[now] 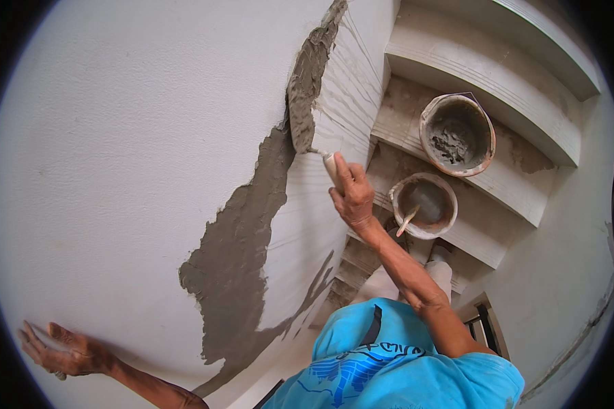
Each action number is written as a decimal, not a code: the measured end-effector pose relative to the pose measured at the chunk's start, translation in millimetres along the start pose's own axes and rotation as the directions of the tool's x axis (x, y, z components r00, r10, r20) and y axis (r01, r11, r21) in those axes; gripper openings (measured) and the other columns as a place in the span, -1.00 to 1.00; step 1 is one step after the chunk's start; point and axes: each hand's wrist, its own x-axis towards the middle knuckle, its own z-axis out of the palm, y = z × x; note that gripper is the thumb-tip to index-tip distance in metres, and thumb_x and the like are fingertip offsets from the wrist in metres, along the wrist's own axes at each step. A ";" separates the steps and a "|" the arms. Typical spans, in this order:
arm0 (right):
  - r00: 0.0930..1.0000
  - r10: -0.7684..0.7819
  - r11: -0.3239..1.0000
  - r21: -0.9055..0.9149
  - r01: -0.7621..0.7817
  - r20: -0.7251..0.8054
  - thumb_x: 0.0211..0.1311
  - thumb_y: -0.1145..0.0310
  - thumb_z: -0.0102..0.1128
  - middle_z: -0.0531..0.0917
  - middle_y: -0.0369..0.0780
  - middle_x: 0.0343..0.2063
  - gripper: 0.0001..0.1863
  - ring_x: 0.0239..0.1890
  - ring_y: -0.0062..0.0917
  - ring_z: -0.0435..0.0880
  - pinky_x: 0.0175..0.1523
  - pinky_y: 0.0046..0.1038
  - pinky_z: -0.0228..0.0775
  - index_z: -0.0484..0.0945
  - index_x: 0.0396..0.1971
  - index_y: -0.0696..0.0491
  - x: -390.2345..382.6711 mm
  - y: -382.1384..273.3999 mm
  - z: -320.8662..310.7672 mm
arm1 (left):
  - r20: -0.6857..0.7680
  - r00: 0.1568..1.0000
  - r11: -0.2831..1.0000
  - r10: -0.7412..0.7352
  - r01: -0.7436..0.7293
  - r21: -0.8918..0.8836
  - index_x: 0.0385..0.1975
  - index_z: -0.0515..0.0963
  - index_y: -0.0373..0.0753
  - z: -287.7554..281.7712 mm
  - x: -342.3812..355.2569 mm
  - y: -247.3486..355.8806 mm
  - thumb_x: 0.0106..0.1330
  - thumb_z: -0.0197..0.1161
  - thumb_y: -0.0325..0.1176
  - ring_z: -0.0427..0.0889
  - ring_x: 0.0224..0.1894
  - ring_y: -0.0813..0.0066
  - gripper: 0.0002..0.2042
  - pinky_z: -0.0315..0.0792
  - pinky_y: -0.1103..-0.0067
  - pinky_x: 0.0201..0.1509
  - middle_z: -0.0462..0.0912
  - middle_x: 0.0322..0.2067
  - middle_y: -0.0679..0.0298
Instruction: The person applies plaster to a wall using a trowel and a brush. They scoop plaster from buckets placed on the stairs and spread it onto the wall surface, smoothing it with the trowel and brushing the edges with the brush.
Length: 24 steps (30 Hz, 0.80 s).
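My right hand (351,194) grips the pale handle of a trowel (301,123), whose mortar-smeared blade lies against the upper part of a long grey patch (235,252) on the white wall (109,136). The patch runs diagonally down the wall with ragged edges. At the lower left, my left hand (65,351) is against the wall with its fingers apart and slightly bent; its underside is partly hidden.
A bucket of grey mortar (457,136) stands on a stair step (512,191) at right. Below it is a second bucket (442,225) with a wooden-handled tool (408,221). My feet are on lower steps, and another wall (552,293) bounds the right side.
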 end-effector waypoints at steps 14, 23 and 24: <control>0.999 -0.039 0.993 0.108 0.040 -0.013 -0.31 0.62 0.37 0.52 -0.16 -0.27 -0.08 -0.27 -0.26 0.59 -0.21 -0.26 0.50 0.45 0.29 -0.06 -1.9 10.3 -38.7 | -0.031 0.999 0.998 0.016 -0.018 -0.058 0.15 0.58 -0.10 0.4 -0.6 -4.9 0.51 -0.02 0.12 0.32 0.40 0.21 -0.51 0.12 0.05 0.49 0.51 0.26 0.22; 0.983 -0.136 0.987 0.098 0.125 0.119 -0.33 0.65 0.32 0.53 -0.20 -0.29 -0.10 -0.28 -0.30 0.60 -0.24 -0.29 0.52 0.49 0.25 -0.07 10.4 27.6 -35.1 | -0.019 1.000 0.997 -0.017 0.016 -0.080 0.14 0.59 -0.07 1.5 1.2 1.3 0.49 -0.05 0.18 0.33 0.39 0.18 -0.48 0.08 0.00 0.49 0.51 0.25 0.19; 0.977 -0.149 0.986 0.091 0.137 0.150 -0.33 0.66 0.32 0.53 -0.20 -0.29 -0.10 -0.28 -0.30 0.60 -0.24 -0.30 0.52 0.49 0.25 -0.07 0.9 28.5 -38.7 | -0.016 1.000 0.997 -0.019 0.017 -0.081 0.14 0.59 -0.07 0.0 1.5 4.0 0.49 -0.06 0.18 0.32 0.39 0.18 -0.48 0.07 0.00 0.49 0.50 0.26 0.19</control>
